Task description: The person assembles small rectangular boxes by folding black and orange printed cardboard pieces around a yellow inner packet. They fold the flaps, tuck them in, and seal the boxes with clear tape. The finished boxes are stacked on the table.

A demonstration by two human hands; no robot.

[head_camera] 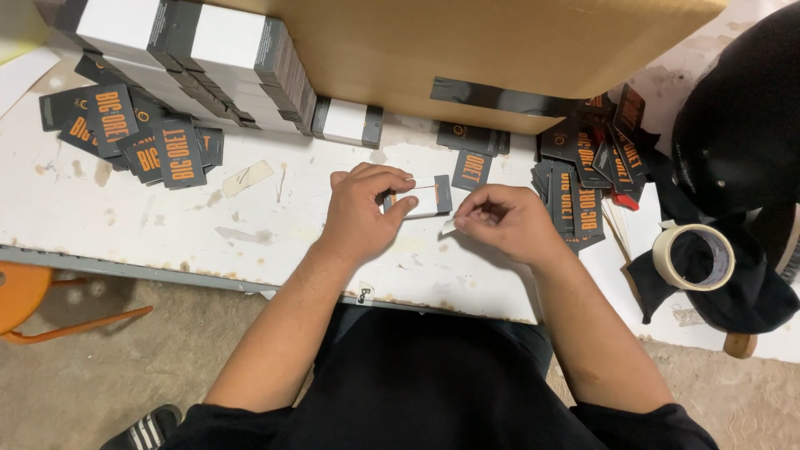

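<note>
My left hand [360, 210] grips a small stack of dark cards wrapped in a white paper band [425, 198], held just above the white worktable [167, 225]. My right hand [500, 221] sits right beside it, fingertips pinched on a small white strip end [450, 225] at the stack's lower right corner. Both forearms reach in from the bottom of the head view.
Loose dark cards with orange print [142, 137] lie at the left, and more [587, 179] at the right. Banded stacks [208, 58] pile at the back left before a cardboard box [467, 50]. A tape roll [693, 257] rests on black cloth at the right. An orange stool [25, 292] stands lower left.
</note>
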